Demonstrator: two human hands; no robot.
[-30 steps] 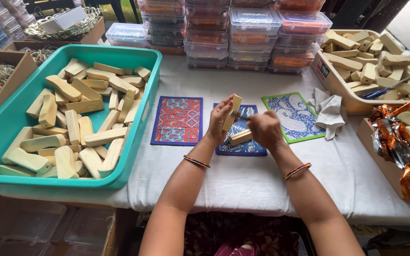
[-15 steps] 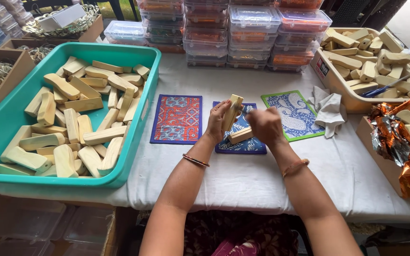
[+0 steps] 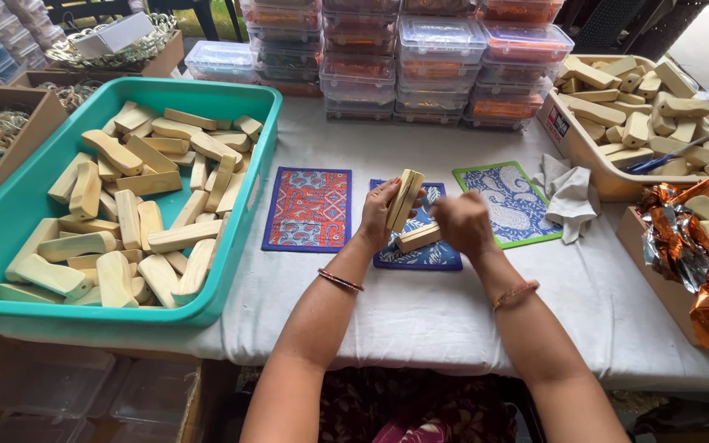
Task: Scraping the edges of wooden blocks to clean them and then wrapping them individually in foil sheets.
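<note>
My left hand [image 3: 381, 215] grips a pale wooden block [image 3: 404, 198] held upright over a blue patterned mat [image 3: 436, 256]. My right hand [image 3: 463, 223] is closed just to the right of it, blurred, its fingers by the block's side; what they pinch I cannot tell. A second wooden block [image 3: 418, 237] lies on the blue mat under the hands. A red patterned mat [image 3: 308, 208] lies to the left and a green-edged blue mat [image 3: 509, 202] to the right.
A teal tray [image 3: 10, 205] at left holds several wooden blocks. A cardboard box [image 3: 584, 160] at back right holds more blocks and a blue tool. Stacked clear plastic boxes [image 3: 404, 57] line the back. A white cloth [image 3: 569, 195] and a box of shiny orange wrappers [image 3: 699, 262] sit right.
My right hand has shifted slightly right and lower beside the upright block. The left hand and its block have stayed in place.
</note>
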